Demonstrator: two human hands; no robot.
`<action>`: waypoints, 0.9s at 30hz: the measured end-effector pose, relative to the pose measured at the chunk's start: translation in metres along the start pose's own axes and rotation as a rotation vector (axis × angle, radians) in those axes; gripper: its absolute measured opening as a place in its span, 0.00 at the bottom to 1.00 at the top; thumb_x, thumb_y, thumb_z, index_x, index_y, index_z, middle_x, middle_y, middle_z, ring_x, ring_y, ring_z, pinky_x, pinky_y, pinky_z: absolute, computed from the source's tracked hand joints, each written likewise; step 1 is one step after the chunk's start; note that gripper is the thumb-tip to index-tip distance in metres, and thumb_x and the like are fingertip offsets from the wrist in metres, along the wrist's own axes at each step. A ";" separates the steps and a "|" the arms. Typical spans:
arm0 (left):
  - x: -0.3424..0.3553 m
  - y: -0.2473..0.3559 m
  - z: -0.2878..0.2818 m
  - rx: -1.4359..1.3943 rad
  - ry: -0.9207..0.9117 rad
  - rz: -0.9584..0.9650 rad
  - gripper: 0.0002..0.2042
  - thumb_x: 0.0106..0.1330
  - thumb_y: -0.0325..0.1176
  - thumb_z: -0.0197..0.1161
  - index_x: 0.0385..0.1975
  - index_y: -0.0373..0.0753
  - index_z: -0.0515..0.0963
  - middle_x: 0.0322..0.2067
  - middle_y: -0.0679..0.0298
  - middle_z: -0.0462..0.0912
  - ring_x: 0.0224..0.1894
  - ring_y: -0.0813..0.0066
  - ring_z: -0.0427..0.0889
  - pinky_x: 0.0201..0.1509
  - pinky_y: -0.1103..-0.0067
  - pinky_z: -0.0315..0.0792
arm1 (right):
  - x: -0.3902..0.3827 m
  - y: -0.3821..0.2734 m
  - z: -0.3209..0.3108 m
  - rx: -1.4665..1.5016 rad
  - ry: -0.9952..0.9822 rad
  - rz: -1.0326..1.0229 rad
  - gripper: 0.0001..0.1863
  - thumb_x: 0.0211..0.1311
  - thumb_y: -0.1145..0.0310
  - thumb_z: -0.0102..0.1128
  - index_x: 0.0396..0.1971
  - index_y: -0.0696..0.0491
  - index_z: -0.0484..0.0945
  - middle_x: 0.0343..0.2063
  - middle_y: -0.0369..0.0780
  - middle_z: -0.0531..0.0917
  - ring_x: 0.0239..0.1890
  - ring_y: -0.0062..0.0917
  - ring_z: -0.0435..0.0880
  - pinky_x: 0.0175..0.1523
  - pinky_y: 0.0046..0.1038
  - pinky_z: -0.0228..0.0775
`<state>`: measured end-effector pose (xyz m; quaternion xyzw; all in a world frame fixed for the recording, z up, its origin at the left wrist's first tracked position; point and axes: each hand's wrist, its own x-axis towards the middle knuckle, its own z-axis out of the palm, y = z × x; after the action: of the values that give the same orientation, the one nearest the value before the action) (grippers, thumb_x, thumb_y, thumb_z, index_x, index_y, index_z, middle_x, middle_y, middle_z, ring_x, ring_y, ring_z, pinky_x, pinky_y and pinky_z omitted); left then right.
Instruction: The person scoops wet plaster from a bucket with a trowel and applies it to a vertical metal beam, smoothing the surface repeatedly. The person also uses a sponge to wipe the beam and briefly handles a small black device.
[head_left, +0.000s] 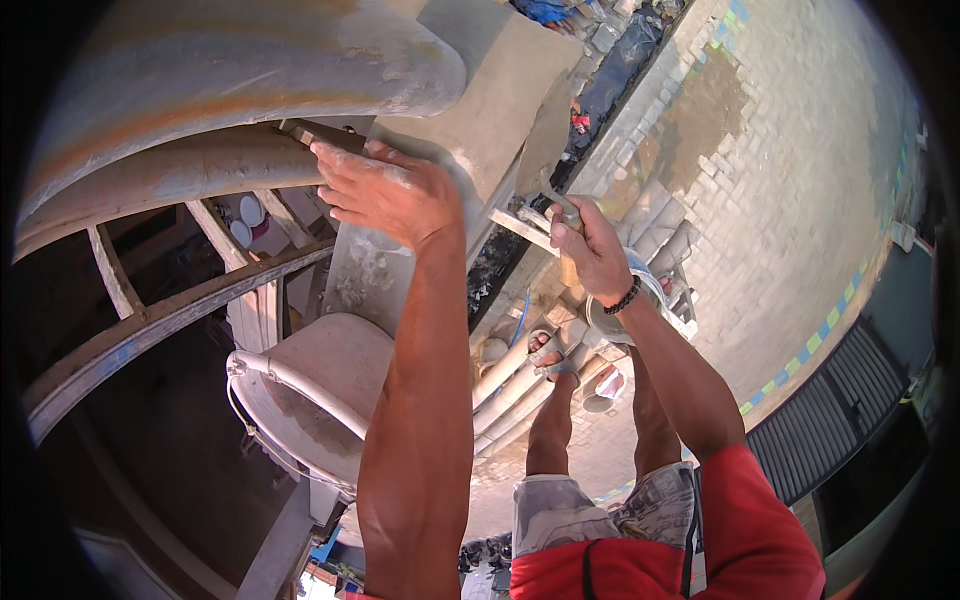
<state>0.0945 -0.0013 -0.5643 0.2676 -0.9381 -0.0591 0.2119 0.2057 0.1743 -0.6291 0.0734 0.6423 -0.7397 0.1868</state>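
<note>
My right hand [592, 256] grips the handle of a trowel [543, 145]. Its broad grey blade points up along the edge of a smooth grey plastered surface [490, 75]. Cement dust coats my left hand [392, 192], which is stretched out flat with fingers together beside the plaster, near the end of a brown bar [300, 131]. Whether the fingertips touch that bar, I cannot tell. Below my left hand, partly behind the forearm, stands a large bucket [330, 365] with grey material inside, a thick pale handle and a rope at its rim.
A curved grey, rust-streaked form [270, 65] bulges at upper left, above a ladder-like wooden frame [150, 320] over a dark space. Below my right hand are a second bucket [607, 325] and pale pipes [510, 385] by my feet. Paving [790, 190] spreads far below at right.
</note>
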 end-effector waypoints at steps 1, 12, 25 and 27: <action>-0.001 0.001 0.001 -0.008 -0.010 -0.007 0.27 0.69 0.33 0.43 0.66 0.33 0.47 0.64 0.48 0.55 0.63 0.37 0.54 0.65 0.48 0.45 | 0.002 0.003 -0.001 -0.065 -0.006 -0.004 0.20 0.64 0.59 0.55 0.46 0.59 0.67 0.27 0.37 0.73 0.31 0.20 0.73 0.38 0.23 0.66; 0.001 -0.002 -0.003 0.035 -0.044 -0.043 0.28 0.69 0.35 0.42 0.66 0.32 0.46 0.64 0.47 0.54 0.64 0.38 0.52 0.66 0.49 0.45 | -0.038 -0.015 -0.013 -0.047 -0.002 0.038 0.22 0.64 0.59 0.54 0.50 0.61 0.67 0.34 0.40 0.76 0.35 0.21 0.73 0.42 0.24 0.67; 0.000 -0.008 0.001 0.086 0.017 0.011 0.27 0.69 0.36 0.44 0.65 0.30 0.48 0.62 0.48 0.58 0.62 0.45 0.57 0.63 0.53 0.50 | -0.147 0.020 0.005 -0.044 -0.200 0.355 0.16 0.66 0.68 0.52 0.50 0.57 0.66 0.37 0.40 0.79 0.32 0.19 0.79 0.34 0.22 0.70; 0.002 -0.004 -0.002 -0.011 -0.022 0.011 0.27 0.70 0.34 0.42 0.66 0.31 0.46 0.63 0.47 0.54 0.63 0.38 0.53 0.65 0.49 0.46 | -0.194 0.022 -0.026 -0.042 -0.152 0.485 0.15 0.66 0.68 0.52 0.49 0.56 0.66 0.32 0.38 0.79 0.25 0.15 0.77 0.28 0.20 0.71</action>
<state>0.0960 -0.0061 -0.5631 0.2609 -0.9414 -0.0658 0.2034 0.3888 0.2323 -0.5858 0.1658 0.6051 -0.6632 0.4080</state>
